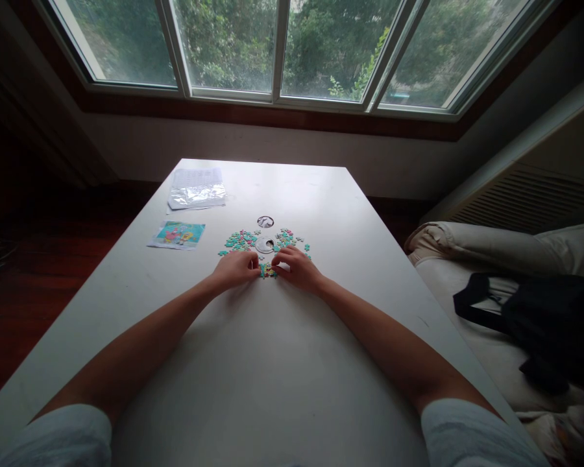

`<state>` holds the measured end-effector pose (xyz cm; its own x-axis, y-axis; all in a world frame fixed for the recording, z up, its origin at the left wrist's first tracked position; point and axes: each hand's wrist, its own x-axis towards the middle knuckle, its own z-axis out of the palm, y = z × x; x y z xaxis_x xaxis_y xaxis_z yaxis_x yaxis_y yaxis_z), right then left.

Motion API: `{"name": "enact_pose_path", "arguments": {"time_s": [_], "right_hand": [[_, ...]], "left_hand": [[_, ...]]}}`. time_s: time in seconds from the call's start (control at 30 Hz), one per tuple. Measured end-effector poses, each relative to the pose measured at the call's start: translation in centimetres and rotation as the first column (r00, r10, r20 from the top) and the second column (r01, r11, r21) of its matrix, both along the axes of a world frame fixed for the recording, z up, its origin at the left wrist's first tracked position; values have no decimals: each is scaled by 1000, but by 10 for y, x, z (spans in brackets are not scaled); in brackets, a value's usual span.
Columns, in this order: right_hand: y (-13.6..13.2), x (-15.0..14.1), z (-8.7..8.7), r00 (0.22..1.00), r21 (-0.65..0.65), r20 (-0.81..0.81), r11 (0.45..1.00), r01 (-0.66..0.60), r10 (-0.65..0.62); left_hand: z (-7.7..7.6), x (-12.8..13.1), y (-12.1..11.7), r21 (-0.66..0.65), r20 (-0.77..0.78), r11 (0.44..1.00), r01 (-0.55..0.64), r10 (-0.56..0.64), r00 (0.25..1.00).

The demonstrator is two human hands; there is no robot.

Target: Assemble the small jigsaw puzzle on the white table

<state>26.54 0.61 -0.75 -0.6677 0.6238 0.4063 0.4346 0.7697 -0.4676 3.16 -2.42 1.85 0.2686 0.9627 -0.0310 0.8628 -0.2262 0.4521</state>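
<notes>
Since the small patch of jigsaw pieces (266, 273) lies flat on the white table (272, 363) between the curled left hand (234, 268) and right hand (299, 266), whose hold on any piece I cannot tell, light, level pressure should best keep the edges aligned.

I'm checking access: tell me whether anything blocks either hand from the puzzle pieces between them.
Nothing visible does: the left hand and right hand closely flank the small cluster of puzzle pieces. The round disc lies beyond the cluster, not between.
</notes>
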Motion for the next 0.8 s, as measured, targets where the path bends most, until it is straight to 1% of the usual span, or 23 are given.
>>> {"name": "enact_pose_path", "arguments": {"time_s": [0.1,0.17,0.3,0.37,0.47,0.53,0.57,0.63,0.8], "right_hand": [[3,2,0,999,8,-27,999,36,-36],[6,5,0,995,0,-53,996,84,-84],[18,15,1,963,-18,-106,969,246,-247],[28,25,0,925,-14,-119,932,362,-361],[47,45,-4,837,-17,-121,844,536,-534],[60,58,-9,798,-34,-89,803,595,-596],[65,63,-12,786,-46,-64,788,614,-615],[71,70,-17,786,-68,-12,785,616,-618],[71,66,-23,833,-32,29,832,554,-553]], "left_hand": [[-1,0,0,5,-5,1000,-7,7,1000],[-2,-1,1,14,-21,1000,-13,13,1000],[-4,-1,2,40,-62,999,-19,21,998],[-4,-2,2,39,-82,999,-18,22,996],[-4,-3,3,31,-103,999,-19,22,994],[-4,-3,3,32,-104,999,-20,23,994],[-4,-4,4,35,-102,999,-22,25,994],[-4,-4,4,35,-96,999,-24,28,995],[-6,-3,3,25,-75,1000,-16,18,997]]}}
